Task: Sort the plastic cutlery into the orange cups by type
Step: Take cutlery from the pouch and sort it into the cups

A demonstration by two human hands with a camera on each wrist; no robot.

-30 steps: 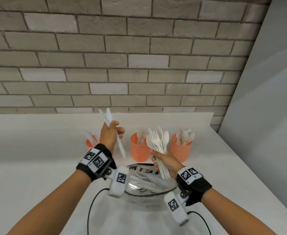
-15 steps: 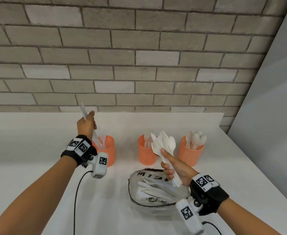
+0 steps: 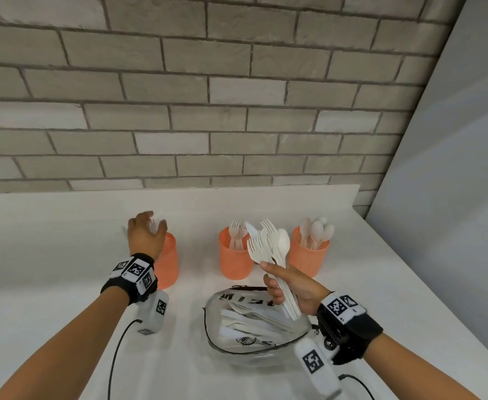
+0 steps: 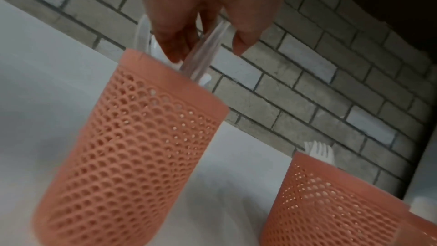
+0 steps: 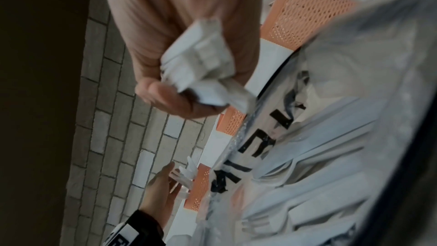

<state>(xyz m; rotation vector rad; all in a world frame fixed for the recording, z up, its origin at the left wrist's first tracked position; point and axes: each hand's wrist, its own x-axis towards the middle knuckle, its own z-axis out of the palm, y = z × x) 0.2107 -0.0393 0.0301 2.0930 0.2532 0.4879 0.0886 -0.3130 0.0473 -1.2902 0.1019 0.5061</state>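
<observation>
Grey brick wall (image 3: pixel 208 90) backs a white table (image 3: pixel 49 284) whose right edge runs beside a plain pale panel. Three orange perforated cups stand in a row near the table's rear edge: the left cup (image 3: pixel 167 261) takes knives, the middle cup (image 3: pixel 234 258) holds forks, the right cup (image 3: pixel 307 255) holds spoons. Left hand (image 3: pixel 146 236) hovers over the left cup's rim, fingers loosened and spread; the left wrist view shows white knives (image 4: pixel 201 53) standing in the cup between and just below the fingertips, blurred, so whether any finger touches them cannot be told. Right hand (image 3: pixel 291 287) clasps a fanned bundle of mixed cutlery (image 3: pixel 271 249), mostly forks with at least one spoon, by the handles, raised in front of the middle and right cups and above a clear plastic bag (image 3: pixel 254 324) with black lettering that lies near the front edge and contains more unsorted pieces. The step in hand appears to be the deposit of knives into the left cup. The next move probably calls for the freed left hand to pull one type from the bundle and drop it handle-down in the matching cup. Much cutlery remains, so the sort looks only partly done.
</observation>
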